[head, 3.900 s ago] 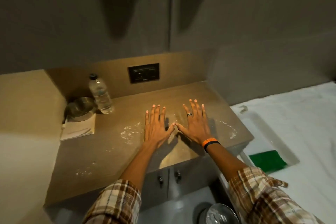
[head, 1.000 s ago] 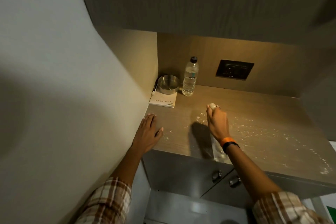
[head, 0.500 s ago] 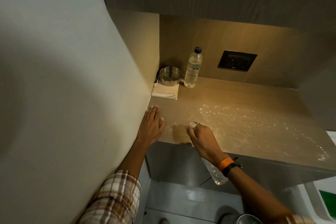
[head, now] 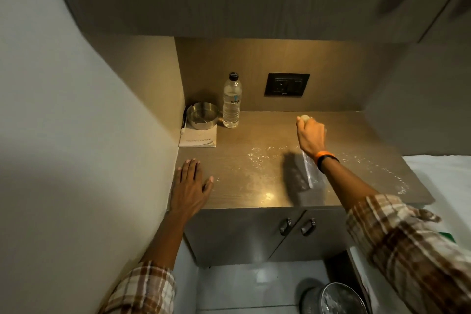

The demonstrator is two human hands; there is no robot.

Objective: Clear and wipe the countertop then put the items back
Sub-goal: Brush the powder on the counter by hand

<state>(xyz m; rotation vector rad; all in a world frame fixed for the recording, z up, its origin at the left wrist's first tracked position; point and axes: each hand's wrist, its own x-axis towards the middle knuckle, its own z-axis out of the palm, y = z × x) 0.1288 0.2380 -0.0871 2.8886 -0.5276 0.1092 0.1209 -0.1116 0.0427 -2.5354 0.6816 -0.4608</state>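
Where bottle (head: 231, 106) stands (water (head: 231, 120) inside) — metal dish (head: 203, 115) beside.

Brown-and-white plaid sleeves (head: 142, 290), right wrist — orange band (head: 321, 155), black band (head: 329, 160)

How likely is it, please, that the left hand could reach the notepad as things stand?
Probably yes: the left hand lies flat on the countertop just in front of the notepad, with only bare surface between them.
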